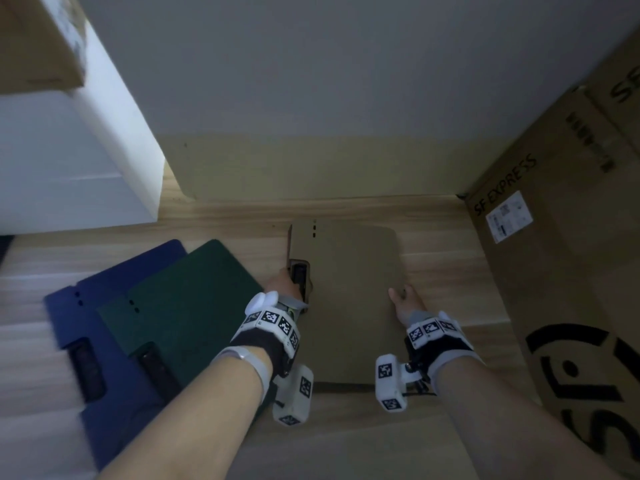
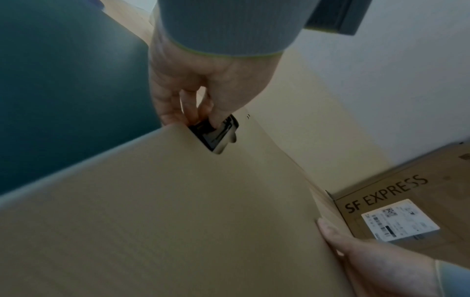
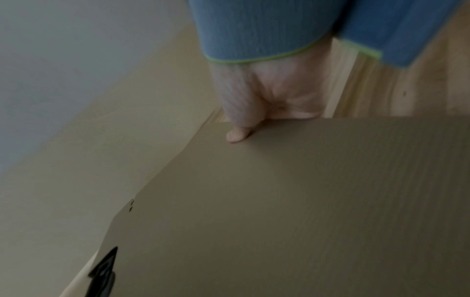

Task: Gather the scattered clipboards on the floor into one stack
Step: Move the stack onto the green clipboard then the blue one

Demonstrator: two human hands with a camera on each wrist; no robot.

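Note:
A tan clipboard [image 1: 349,289] is held between both hands just above the wooden floor. My left hand [image 1: 289,282] pinches its black clip [image 2: 216,133] at the left edge, thumb on top. My right hand [image 1: 401,299] grips the opposite right edge [image 3: 254,128], thumb on the top face and fingers hidden beneath. To the left, a dark green clipboard [image 1: 183,303] lies on top of a blue clipboard [image 1: 100,306], both flat on the floor with clips toward me.
A large SF Express cardboard box [image 1: 554,258] stands close on the right. A white cabinet [image 1: 69,161] sits at the back left. The wall and beige skirting [image 1: 311,168] run just beyond the tan clipboard. Bare wooden floor [image 1: 346,445] lies nearer me.

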